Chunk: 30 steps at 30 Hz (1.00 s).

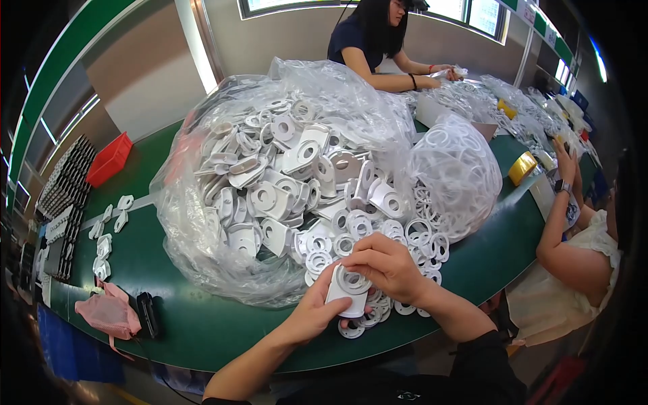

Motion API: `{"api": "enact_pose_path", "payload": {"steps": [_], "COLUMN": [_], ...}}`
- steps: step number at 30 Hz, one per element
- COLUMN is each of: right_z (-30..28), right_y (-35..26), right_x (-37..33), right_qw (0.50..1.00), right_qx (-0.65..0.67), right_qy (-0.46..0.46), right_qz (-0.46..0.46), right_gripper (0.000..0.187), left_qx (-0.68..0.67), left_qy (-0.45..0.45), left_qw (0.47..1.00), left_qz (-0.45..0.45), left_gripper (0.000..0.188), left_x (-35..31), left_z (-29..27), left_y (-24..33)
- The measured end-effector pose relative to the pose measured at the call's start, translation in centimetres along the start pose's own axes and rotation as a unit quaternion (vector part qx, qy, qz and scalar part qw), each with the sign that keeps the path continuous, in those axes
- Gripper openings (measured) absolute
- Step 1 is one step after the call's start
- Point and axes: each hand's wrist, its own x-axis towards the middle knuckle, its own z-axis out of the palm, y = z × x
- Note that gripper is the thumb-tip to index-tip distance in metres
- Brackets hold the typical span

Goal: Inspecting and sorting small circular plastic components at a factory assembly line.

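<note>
My left hand (312, 316) grips a white plastic plate (351, 305) that has a rounded end with a round opening. At that opening lies a white plastic ring (339, 275), and the fingertips of my right hand (390, 268) are closed on it. Whether the ring is fully seated cannot be made out. Loose white rings (356, 329) lie on the table under and around my hands. Just beyond, a big clear plastic bag (233, 280) lies open, heaped with similar white plates (273, 196).
A tied-looking clear bag of rings (453, 175) stands right of the heap. On the green table (182, 317) lie a pink pouch (109, 312), a black case (147, 314), a red bin (110, 160) and yellow tape (522, 168). Two people work at the back and right.
</note>
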Motion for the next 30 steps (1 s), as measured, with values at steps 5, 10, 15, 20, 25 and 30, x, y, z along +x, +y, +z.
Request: {"api": "enact_pose_path", "payload": {"steps": [5, 10, 15, 20, 25, 30], "right_z": [0.0, 0.2, -0.5, -1.1, -1.6, -2.3], "right_y": [-0.3, -0.4, -2.4, -1.1, -1.1, -0.9], "right_x": [0.0, 0.0, 0.1, -0.2, 0.5, 0.2], "right_qw": [1.000, 0.999, 0.993, 0.973, 0.971, 0.951], "right_qx": [-0.026, -0.018, 0.065, 0.143, 0.152, 0.200], "right_qy": [0.006, 0.019, 0.032, -0.043, -0.070, -0.128], "right_qz": [-0.011, -0.019, 0.091, 0.175, 0.172, 0.199], "right_gripper": [0.017, 0.017, 0.016, 0.013, 0.012, 0.011], "left_qx": [0.012, 0.060, 0.086, 0.205, 0.370, 0.460], "left_qy": [0.012, 0.004, 0.053, 0.077, 0.108, 0.103], "left_qw": [1.000, 0.998, 0.993, 0.969, 0.917, 0.860], "left_qz": [0.013, 0.018, 0.054, 0.113, 0.102, 0.195], "left_gripper": [0.054, 0.052, 0.052, 0.049, 0.043, 0.037], "left_x": [0.3, -0.1, -0.8, -0.4, -0.5, -0.3], "left_z": [0.1, 0.3, 1.0, 0.2, 0.1, 0.7], "left_y": [-0.4, -0.2, 0.3, -0.9, 0.0, 0.3]}}
